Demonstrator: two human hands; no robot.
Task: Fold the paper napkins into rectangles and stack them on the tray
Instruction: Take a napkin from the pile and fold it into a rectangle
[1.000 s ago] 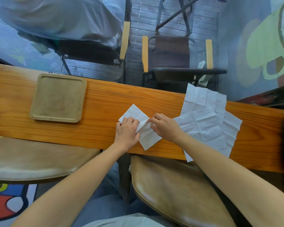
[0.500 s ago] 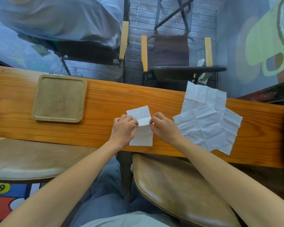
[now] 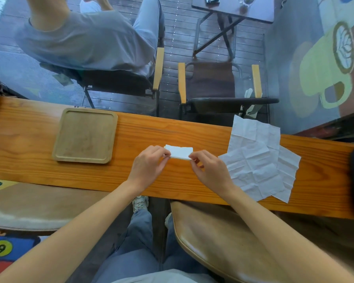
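Note:
A small white napkin folded into a rectangle (image 3: pixel 179 152) lies on the long wooden counter (image 3: pixel 172 131), in the middle. My left hand (image 3: pixel 148 166) pinches its left end and my right hand (image 3: pixel 209 170) pinches its right end. To the right, a loose pile of unfolded white napkins (image 3: pixel 258 158) is spread flat on the counter. A square wooden tray (image 3: pixel 84 135) with nothing on it sits to the left of my hands.
Beyond the counter's far edge, behind glass, a person sits on a chair (image 3: pixel 119 82) and a second chair (image 3: pixel 219 86) stands unoccupied. Two padded stools (image 3: pixel 219 237) are below the counter's near edge, on either side of my legs.
The napkin has been folded once more, from a tall strip into a small flat rectangle. Both hands moved slightly farther from me and apart to its two ends.

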